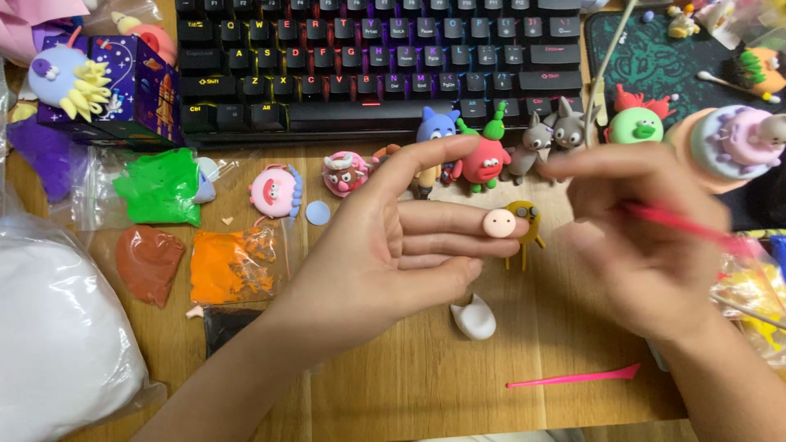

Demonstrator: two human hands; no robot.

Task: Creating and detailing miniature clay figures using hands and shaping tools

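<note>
Pink clay ball rests on the fingers of the left hand, held open and flat, palm up. At three o'clock the blurred right hand pinches a pink modelling stick. Nearer, a white clay piece lies on the counter; at twelve o'clock stand clay figures, then a keyboard.

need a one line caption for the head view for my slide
Left hand balances a small pink clay piece on its fingers while the blurred right hand holds a pink modelling tool above a wooden desk.
</note>
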